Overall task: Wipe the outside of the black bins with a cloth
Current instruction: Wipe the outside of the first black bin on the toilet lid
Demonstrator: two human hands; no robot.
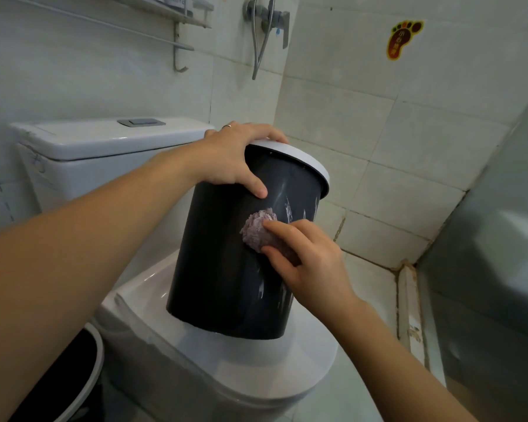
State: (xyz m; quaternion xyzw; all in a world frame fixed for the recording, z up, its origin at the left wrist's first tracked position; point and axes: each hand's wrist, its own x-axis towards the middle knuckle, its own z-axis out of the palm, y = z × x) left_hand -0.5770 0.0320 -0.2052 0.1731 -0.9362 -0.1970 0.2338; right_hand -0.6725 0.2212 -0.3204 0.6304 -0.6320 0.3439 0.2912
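A black bin with a white rim ring stands tilted on the closed toilet lid. My left hand grips the bin's top rim, thumb pressed on the outer wall. My right hand holds a bunched purple-grey cloth against the bin's side, just below wet streaks. A second black bin with a white rim shows partly at the lower left on the floor.
The toilet cistern stands behind the bin against the tiled wall. A metal shelf rack and a shower valve with hose hang above. A grey panel closes the right side.
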